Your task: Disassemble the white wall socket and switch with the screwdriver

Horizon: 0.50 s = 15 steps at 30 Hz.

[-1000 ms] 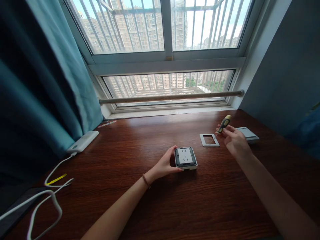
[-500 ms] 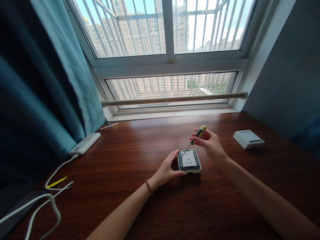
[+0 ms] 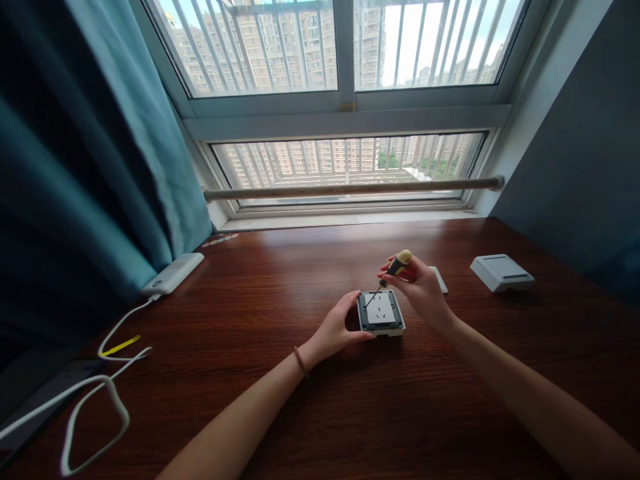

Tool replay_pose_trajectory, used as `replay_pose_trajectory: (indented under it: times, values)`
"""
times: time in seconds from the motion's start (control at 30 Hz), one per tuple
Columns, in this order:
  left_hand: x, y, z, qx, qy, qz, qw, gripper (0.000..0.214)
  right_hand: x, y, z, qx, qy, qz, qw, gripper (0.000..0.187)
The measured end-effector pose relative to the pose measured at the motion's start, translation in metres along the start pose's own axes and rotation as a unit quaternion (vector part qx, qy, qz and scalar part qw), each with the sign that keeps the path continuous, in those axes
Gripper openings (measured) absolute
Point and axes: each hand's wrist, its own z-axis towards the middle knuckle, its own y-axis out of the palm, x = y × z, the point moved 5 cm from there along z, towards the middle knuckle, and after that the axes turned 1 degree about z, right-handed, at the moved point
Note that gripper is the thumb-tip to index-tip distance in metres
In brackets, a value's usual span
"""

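A wall socket (image 3: 381,311) with a white face and a dark grey frame lies face up in a white box on the brown wooden table (image 3: 280,400). My left hand (image 3: 340,327) grips its left side, thumb at the near edge and fingers at the far left corner. In my right hand (image 3: 417,283) is a screwdriver (image 3: 397,265) with a black and yellow handle, tilted over the socket. Its thin shaft slants down to the left, and the tip is at the left side of the frame, by a screw hole. Whether it sits in a screw I cannot tell.
Behind my right hand a flat white plate (image 3: 439,279) partly shows. Another white switch or socket box (image 3: 502,273) lies further right. At left are a white power strip (image 3: 174,274), its looping cable (image 3: 123,407) and a yellow strip (image 3: 120,345). A blue curtain (image 3: 165,167) hangs there.
The view has shifted slightly, so a white plate now shows behind my right hand. Both hands keep their hold, and the screwdriver tip stays at the socket's left side.
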Motion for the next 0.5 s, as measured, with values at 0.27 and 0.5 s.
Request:
replay_pose_trajectory:
  times: [0.27, 0.5]
  values:
    - [0.000, -0.001, -0.001, 0.008, 0.000, -0.007, 1.000, 0.087, -0.002, 0.005, -0.004, -0.016, 0.000, -0.014, 1.000, 0.033]
    - [-0.001, 0.000, -0.001, 0.007, -0.003, -0.008, 1.000, 0.086, -0.005, 0.013, -0.007, -0.040, 0.000, -0.021, 0.999, 0.032]
